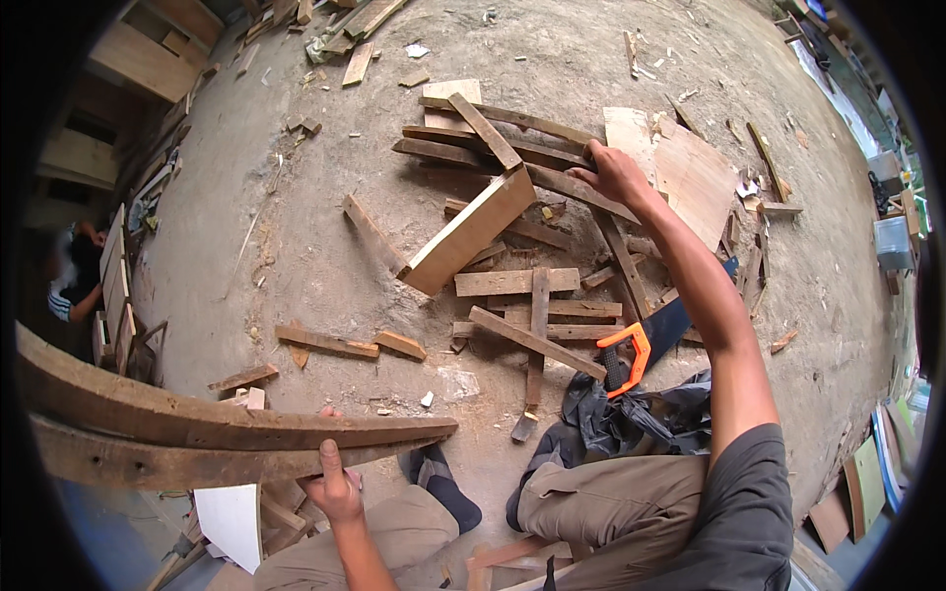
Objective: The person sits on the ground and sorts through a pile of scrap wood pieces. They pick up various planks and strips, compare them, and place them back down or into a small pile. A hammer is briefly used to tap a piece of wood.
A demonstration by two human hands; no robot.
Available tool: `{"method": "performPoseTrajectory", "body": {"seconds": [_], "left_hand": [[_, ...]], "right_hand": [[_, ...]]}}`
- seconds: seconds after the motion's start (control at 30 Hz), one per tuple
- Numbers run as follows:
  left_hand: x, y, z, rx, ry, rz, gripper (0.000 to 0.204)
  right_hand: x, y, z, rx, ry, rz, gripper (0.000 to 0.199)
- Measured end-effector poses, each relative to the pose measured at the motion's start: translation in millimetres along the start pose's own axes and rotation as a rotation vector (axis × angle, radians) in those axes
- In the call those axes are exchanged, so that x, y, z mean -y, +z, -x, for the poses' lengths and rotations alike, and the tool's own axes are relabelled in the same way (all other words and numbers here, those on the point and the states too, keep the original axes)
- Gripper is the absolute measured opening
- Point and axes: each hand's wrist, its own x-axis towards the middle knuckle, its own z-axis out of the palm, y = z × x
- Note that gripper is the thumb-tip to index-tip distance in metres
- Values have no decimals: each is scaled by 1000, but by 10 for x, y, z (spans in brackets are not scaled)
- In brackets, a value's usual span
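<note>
The left hand clasps two long boards extending to both its sides; the right hand curls at dark slats stretching leftward, its grip unclear.

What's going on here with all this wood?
A person is handling it bare-handed. The left hand grips two long wooden planks, while the right hand touches dark wooden strips in the pile ahead; whether it grips one is unclear. An orange-handled handsaw lies beside a black plastic bag.
</note>
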Motion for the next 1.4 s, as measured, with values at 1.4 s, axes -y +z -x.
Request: {"method": "performPoseTrajectory", "body": {"seconds": [1.4], "left_hand": [[-38, -217, 35, 84, 90, -42, 33]], "right_hand": [[-3, 352, 1181, -161, 74, 592, 46]]}}
